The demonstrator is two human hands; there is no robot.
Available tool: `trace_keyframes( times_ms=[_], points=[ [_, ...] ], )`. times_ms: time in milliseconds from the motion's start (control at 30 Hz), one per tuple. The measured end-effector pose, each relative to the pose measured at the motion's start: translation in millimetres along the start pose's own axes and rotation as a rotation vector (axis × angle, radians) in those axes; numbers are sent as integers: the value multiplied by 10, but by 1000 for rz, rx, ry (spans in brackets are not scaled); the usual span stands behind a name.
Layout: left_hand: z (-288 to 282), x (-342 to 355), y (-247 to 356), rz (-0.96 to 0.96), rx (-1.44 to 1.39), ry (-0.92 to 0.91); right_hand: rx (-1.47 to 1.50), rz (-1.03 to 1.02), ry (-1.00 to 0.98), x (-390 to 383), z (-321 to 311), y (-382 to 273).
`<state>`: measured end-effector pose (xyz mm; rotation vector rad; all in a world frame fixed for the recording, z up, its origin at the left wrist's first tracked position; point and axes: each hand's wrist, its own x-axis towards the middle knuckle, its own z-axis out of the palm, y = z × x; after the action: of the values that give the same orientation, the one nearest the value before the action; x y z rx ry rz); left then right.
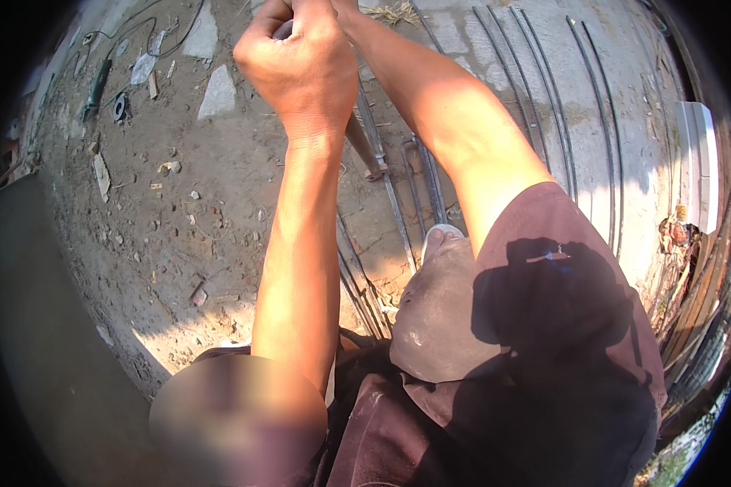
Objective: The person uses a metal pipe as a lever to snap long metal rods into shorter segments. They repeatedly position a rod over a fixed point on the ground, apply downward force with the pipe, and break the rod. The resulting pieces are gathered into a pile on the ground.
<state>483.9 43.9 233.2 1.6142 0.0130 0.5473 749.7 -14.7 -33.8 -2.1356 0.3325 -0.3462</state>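
Note:
My left hand is raised at the top of the head view, its fingers closed in a fist. The dark round end of a handle-like rod shows in that fist; its other end is hidden. Beside it, my right hand is mostly cut off by the upper edge and covered by the left one, so its fingers do not show. Below the hands, a brown stick-like piece slants down to a long metal bar on the ground. Whether it joins what I hold, I cannot tell.
Several long thin rods lie on the concrete at the right, near a white box-like object. A green power tool, a grey ring-shaped disc and a cable lie at the left. Stones and scraps dot the dirt.

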Motion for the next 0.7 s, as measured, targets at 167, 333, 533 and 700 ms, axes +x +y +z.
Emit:
trace_keyframes(
  times_ms=[167,333,533,700],
  points=[
    [-210,54,-66,40,115,91,247,275,-306,-344,-287,-571],
    [30,-9,115,-5,206,62,283,245,-242,-404,-595,-523],
    [86,-7,47,5,129,94,335,215,-221,-482,-692,-615],
    [238,4,-102,241,180,170,357,199,-204,-520,-855,-623]
  ],
)
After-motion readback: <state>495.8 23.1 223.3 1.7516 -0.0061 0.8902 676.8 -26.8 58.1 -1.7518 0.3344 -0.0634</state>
